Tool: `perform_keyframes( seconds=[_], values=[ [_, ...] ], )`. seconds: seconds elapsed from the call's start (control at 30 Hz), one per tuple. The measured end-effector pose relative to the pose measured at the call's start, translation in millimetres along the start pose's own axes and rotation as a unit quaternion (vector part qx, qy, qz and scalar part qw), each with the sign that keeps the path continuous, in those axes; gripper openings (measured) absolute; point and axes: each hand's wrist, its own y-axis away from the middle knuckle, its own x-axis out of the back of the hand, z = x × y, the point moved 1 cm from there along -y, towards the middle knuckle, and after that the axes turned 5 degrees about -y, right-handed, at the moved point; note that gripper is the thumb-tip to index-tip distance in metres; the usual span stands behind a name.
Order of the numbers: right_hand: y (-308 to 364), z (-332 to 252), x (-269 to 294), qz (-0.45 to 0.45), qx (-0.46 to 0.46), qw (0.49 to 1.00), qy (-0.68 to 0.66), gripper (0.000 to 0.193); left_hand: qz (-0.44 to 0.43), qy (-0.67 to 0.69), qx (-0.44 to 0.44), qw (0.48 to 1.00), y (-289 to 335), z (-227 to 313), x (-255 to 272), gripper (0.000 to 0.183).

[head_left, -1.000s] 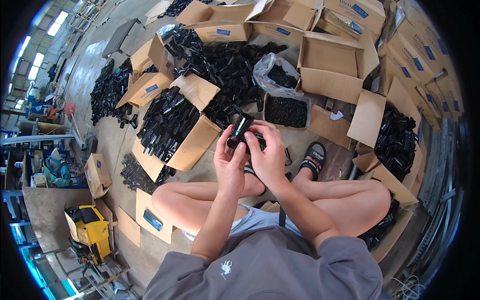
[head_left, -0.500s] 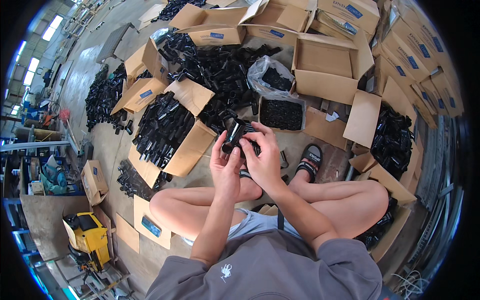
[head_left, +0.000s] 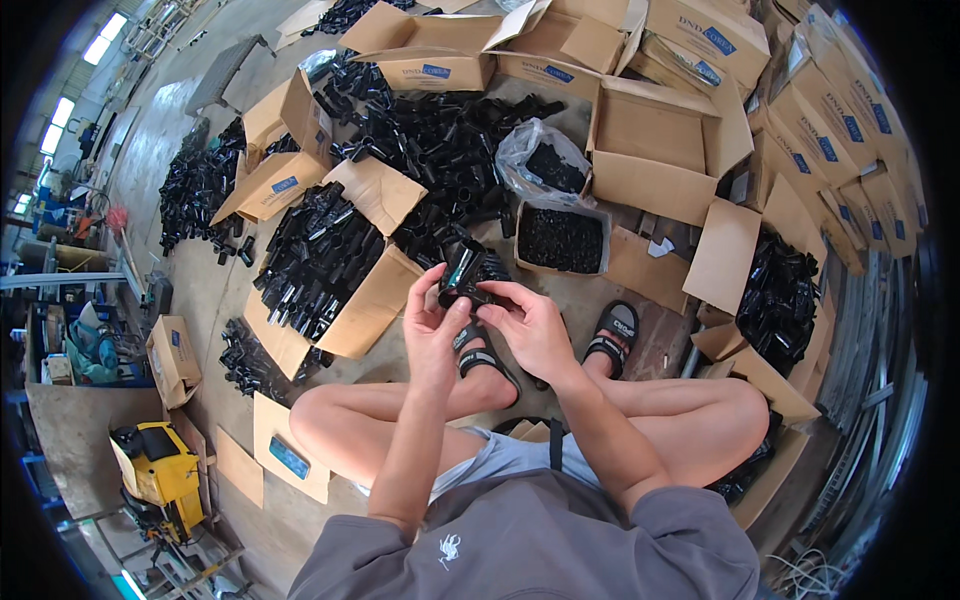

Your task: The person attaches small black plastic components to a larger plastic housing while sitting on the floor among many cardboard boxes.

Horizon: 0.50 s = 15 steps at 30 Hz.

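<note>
A short, glossy black tube-shaped part [head_left: 461, 270] is held up in front of my crossed legs. My left hand [head_left: 434, 338] grips it from the left, with the thumb at its lower end and the fingers along its side. From the right, my right hand [head_left: 532, 328] pinches at the same lower end, its thumb and forefinger closed there. Whether a smaller piece sits between those fingertips is hidden. Just beyond the hands lies a heap of similar black parts [head_left: 440, 150].
An open carton of black tubes [head_left: 325, 262] stands at the left. Ahead are a small box of small black pieces [head_left: 561, 240] and a clear plastic bag [head_left: 540, 158]. Another filled carton [head_left: 778, 300] is at the right. A phone [head_left: 288, 458] lies on cardboard beside my left knee.
The black part has tilted a little in my fingers and shifted slightly left with both hands. My right fingers have moved lower, toward its near end.
</note>
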Motion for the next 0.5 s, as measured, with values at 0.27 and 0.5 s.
perform_keyframes(
  seconds=[0.27, 0.5],
  values=[
    [-16, -20, 22, -0.045, 0.078, 0.932, 0.351, 0.031, -0.204, -0.198, 0.217, 0.934, -62, 14, 67, 0.045],
    [-43, -5, 24, -0.089, 0.015, 0.934, 0.346, 0.028, -0.150, -0.072, 0.274, 0.947, -62, -15, 73, 0.043]
  ],
)
